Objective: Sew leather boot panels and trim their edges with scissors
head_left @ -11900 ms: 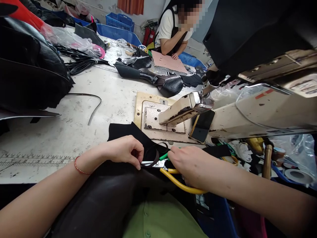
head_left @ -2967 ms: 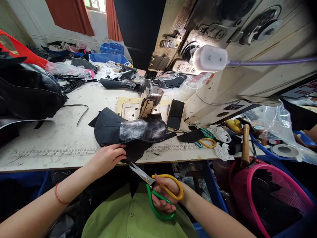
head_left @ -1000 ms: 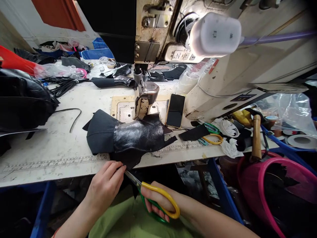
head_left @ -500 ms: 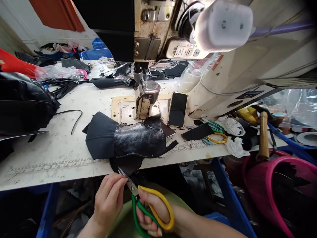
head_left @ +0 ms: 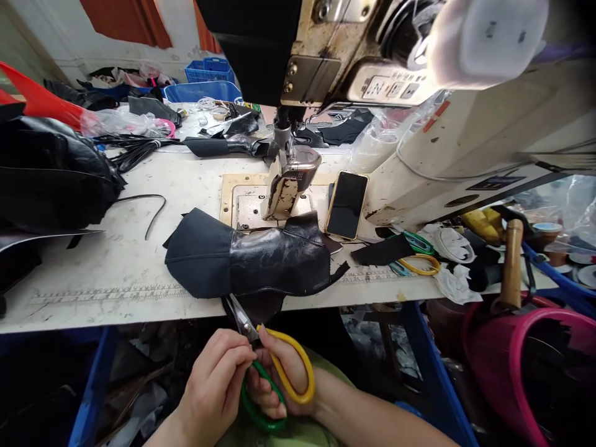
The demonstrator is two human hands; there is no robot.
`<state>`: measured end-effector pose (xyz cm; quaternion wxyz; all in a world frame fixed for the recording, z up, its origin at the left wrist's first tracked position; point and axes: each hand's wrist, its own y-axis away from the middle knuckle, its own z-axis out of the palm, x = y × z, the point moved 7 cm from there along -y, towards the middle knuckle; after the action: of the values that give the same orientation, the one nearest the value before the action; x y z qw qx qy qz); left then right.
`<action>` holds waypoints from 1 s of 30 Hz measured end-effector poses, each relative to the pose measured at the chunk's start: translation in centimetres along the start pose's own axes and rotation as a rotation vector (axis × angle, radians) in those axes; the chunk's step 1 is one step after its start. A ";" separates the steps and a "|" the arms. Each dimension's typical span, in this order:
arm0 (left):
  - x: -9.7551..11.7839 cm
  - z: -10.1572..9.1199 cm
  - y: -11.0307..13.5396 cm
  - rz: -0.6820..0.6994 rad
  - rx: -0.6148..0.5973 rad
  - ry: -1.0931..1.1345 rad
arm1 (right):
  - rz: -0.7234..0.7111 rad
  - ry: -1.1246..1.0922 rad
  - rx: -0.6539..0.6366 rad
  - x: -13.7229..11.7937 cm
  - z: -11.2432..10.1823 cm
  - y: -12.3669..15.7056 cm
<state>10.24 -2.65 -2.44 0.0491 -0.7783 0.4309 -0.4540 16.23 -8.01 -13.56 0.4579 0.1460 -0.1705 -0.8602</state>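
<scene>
My right hand (head_left: 286, 366) grips a pair of scissors (head_left: 300, 357) with one yellow and one green handle loop. Their slightly parted metal blades point up and left toward the table's front edge. My left hand (head_left: 218, 372) is closed in a pinch beside the scissors' pivot and green handle; whatever lies between its fingertips is too small to make out. Just beyond the blade tips, a black leather boot upper (head_left: 279, 261) with a matte panel on its left lies on the table. A dark flap of it hangs over the edge.
A sewing machine post (head_left: 284, 192) rises behind the upper, with a phone (head_left: 347, 205) to its right. Another pair of scissors (head_left: 421, 265) lies under a black scrap. Black leather pieces (head_left: 51, 180) are piled at left. A pink bucket (head_left: 516, 354) stands at lower right.
My left hand has slid down from near the blades to the pivot and green handle. The scissors' handles have come closer together. The view has shifted left.
</scene>
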 end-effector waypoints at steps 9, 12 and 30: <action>-3.7 -1.4 -1.5 -0.130 -0.222 -0.220 | 0.000 0.005 0.065 -0.9 0.4 0.7; -7.1 -3.0 -3.5 -0.110 -0.224 -0.565 | 0.025 0.076 0.146 -1.6 0.1 1.4; -5.4 3.1 -9.6 0.111 -0.871 0.034 | 0.074 2.090 0.907 -12.7 2.6 18.7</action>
<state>17.40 6.22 -3.28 -0.2664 -0.6946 0.6240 -0.2392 35.84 -6.75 -2.03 0.3059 0.9381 -0.0050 -0.1626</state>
